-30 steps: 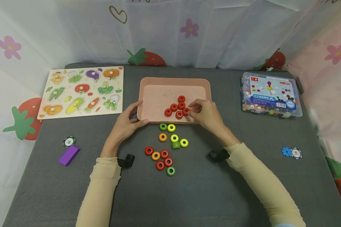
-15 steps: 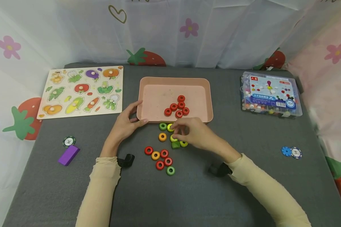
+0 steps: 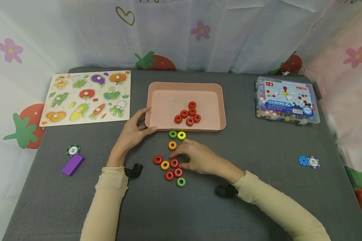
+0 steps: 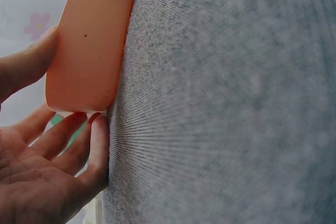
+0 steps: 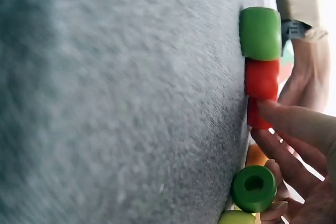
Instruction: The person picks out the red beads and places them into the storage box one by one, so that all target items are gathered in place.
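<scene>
My left hand point(image 3: 132, 131) grips the left front corner of a pink tray point(image 3: 163, 100), thumb on the front wall and fingers at the left side, as the left wrist view also shows. Several red ring beads lie inside the tray. In front of it, my right hand point(image 3: 200, 156) pinches a red ring bead point(image 3: 174, 163) between thumb and index finger; the thumb tip point(image 5: 270, 109) touches it in the right wrist view. A green bead point(image 5: 254, 189) stands on its side near the curled fingers. The right hand hides some yellow beads from the head camera.
Around the right hand lie more red beads, orange beads point(image 3: 165, 165) and green beads point(image 3: 181, 182). A vegetable puzzle board point(image 3: 87, 97) lies back left, a clear plastic box point(image 3: 288, 100) back right. A purple block point(image 3: 73, 165) and poker chips point(image 3: 314, 162) sit toward the sides.
My right hand has moved from the red beads in the tray, forward over the yellow beads, to a red bead on the table. The left hand has stayed at the tray corner.
</scene>
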The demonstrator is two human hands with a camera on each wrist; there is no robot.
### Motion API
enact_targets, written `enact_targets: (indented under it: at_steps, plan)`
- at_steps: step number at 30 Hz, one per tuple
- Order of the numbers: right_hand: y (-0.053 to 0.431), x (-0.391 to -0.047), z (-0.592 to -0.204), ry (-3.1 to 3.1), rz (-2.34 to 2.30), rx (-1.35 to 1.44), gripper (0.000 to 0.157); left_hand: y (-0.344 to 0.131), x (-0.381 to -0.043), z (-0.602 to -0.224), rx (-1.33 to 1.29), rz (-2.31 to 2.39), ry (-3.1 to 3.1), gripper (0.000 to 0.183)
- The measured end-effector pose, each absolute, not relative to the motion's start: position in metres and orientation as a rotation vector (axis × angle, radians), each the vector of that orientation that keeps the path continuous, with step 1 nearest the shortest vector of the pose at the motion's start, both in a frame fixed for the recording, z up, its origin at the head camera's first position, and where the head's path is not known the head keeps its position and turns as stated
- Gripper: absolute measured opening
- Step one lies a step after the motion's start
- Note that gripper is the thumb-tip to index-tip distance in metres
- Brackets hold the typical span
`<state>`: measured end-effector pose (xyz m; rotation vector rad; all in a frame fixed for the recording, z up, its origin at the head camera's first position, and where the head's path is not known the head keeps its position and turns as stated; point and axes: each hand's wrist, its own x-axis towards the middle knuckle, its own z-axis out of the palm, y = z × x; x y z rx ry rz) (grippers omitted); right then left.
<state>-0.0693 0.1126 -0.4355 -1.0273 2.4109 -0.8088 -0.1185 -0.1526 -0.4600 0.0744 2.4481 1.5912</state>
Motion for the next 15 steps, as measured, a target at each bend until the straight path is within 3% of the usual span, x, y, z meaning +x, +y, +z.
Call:
enact_targets:
  at_steps: [15]
  plan:
    - [0.1118,-0.0691,-0.4394,2.455,-0.834,-1.044,0.026,-0.1529,-0.1185,-0.4605,0.071,1.598,2.440,0.078]
